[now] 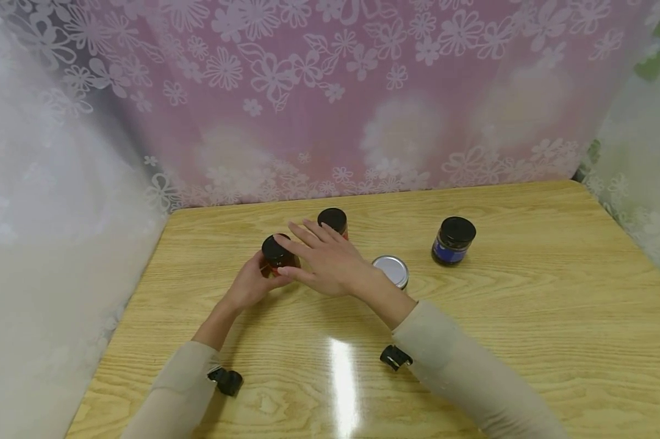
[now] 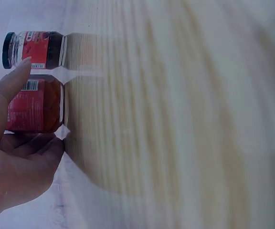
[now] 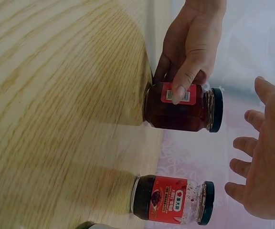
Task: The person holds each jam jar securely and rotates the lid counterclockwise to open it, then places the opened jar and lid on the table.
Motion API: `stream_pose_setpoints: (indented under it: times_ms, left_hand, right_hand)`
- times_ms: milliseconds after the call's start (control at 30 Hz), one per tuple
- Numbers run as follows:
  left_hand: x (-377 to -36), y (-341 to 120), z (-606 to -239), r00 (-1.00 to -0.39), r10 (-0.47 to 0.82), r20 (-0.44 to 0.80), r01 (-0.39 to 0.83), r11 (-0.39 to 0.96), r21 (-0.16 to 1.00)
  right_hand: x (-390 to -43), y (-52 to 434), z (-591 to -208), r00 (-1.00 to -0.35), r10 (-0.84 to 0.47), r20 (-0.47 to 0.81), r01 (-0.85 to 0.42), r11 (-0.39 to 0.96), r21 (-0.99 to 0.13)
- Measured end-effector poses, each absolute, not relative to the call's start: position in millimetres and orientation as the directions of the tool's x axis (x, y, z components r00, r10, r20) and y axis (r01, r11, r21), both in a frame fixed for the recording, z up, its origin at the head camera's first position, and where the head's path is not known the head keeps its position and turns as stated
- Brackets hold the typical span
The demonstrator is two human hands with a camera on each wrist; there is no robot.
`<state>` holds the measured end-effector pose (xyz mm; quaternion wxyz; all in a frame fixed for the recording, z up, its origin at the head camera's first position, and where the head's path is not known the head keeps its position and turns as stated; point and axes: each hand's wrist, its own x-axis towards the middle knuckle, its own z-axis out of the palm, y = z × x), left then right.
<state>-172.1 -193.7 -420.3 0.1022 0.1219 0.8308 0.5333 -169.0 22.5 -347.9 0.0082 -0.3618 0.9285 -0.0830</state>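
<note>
My left hand (image 1: 249,285) holds a glass jar (image 3: 175,112) of dark red contents, with a black lid and a red label. Thumb and fingers wrap its sides low down, and the jar stands upright on the table. My right hand (image 1: 330,263) is spread with fingers loosely extended beside and over that jar's lid; in the right wrist view a gap shows between these fingers and the lid. Just behind the right fingers stands a second black-lidded jar (image 3: 168,198) with a red label and dark contents.
A jar with a silver lid (image 1: 391,271) stands near my right wrist, partly hidden by it. Farther right is a black-lidded jar with a blue label (image 1: 451,250). The wooden table (image 1: 527,317) ends at a pink flowered curtain (image 1: 319,110) behind.
</note>
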Motion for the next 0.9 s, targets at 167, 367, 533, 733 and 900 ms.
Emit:
stream_pose_setpoints:
  times_ms: [167,367,533,733,900]
  left_hand:
    - [-174.7,-195.4,-422.6,-0.959,0.270,-0.084,0.032,0.398,0.917]
    - [-175.4,-191.6,-418.9,-0.957,0.266,-0.115,0.018,0.450,0.893]
    - [-175.6,-189.8,-418.6,-0.965,0.230,-0.127,0.003,0.493,0.870]
    - [-178.2,-189.8,-420.7,-0.966,0.227,-0.126,0.000,0.486,0.874]
    - [-178.8,-189.4,-420.6,-0.969,0.214,-0.124,-0.005,0.486,0.874]
  right_hand:
    - [-168.5,23.0,-348.9,-0.736,-0.675,0.043,-0.673,0.725,-0.148]
    - [-166.7,25.9,-348.3,-0.757,-0.653,0.020,-0.649,0.750,-0.127]
    - [-164.5,27.8,-347.1,-0.773,-0.635,0.011,-0.630,0.764,-0.139]
    - [-162.7,31.0,-346.5,-0.790,-0.613,-0.017,-0.607,0.786,-0.118]
    - [-162.4,34.9,-346.3,-0.799,-0.599,-0.051,-0.593,0.799,-0.103]
